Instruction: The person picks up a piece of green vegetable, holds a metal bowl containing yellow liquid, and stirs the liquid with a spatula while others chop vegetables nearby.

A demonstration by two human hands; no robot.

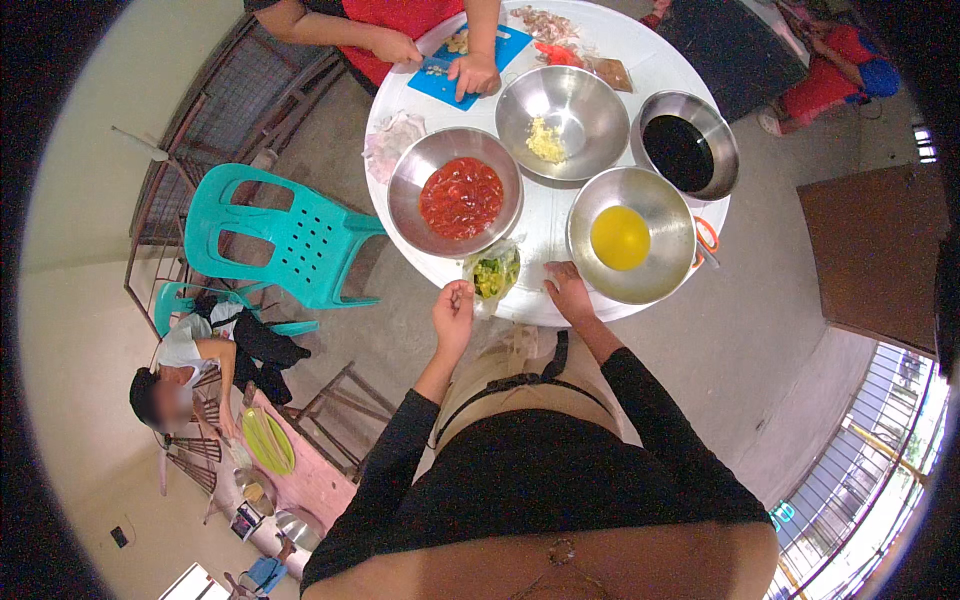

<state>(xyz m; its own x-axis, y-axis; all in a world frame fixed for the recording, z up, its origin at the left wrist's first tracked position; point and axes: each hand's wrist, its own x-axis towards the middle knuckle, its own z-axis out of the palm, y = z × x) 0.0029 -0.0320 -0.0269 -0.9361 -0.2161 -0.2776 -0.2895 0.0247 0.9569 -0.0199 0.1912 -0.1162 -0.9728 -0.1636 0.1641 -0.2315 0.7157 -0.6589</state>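
Note:
At the near edge of the round white table (545, 202), my left hand (454, 311) has its fingers curled beside a clear plastic bag (495, 276) of cut green and yellow pieces. Whether the fingertips pinch the bag's edge is not clear. My right hand (568, 291) rests on the table edge, fingers apart and holding nothing. Just beyond the bag is a steel bowl (405, 176) of red sauce (461, 198). Right of my right hand stands a steel bowl (645, 289) with yellow liquid (620, 238). Chopped garlic (545, 140) lies in another steel bowl (600, 112) behind.
A steel pot (725, 150) holds dark liquid. Orange-handled scissors (705, 238) lie by the yellow liquid's bowl. Across the table, another person's hands (474, 75) hold a knife (435, 65) over a blue cutting board (495, 60). A teal plastic chair (300, 232) stands left; someone sits farther back.

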